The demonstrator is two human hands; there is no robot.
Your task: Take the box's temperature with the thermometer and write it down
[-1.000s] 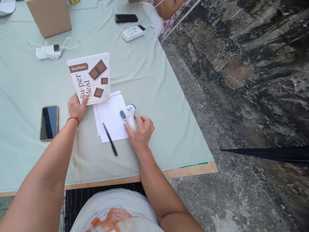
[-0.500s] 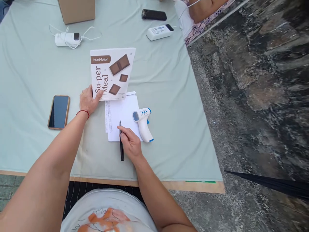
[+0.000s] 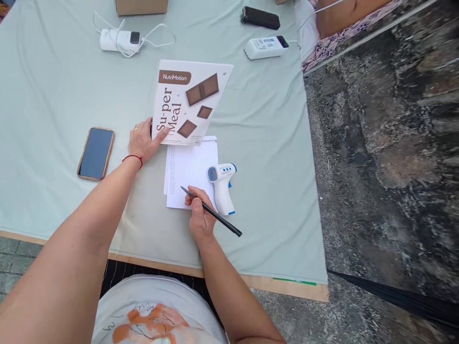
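Note:
My left hand grips the lower left corner of a white box printed "NutriMotion Su-per Meal", its thumb on the front face. Below the box's bottom edge lie white paper sheets, the left one with a column of small print or writing. In my right hand is a black pen, held over the paper with its tip pointing up and left. A white and blue infrared thermometer lies on the right edge of the sheets, close to my right hand.
A phone in a wood-coloured case lies at the left. Toward the back are a white device with a cable, a cardboard box, a black case and another white device. Someone's arm is at the upper right.
The pen has turned in my right hand, from nearly upright to slanting with its back end toward the lower right. My left hand keeps hold of the box. The view has shifted.

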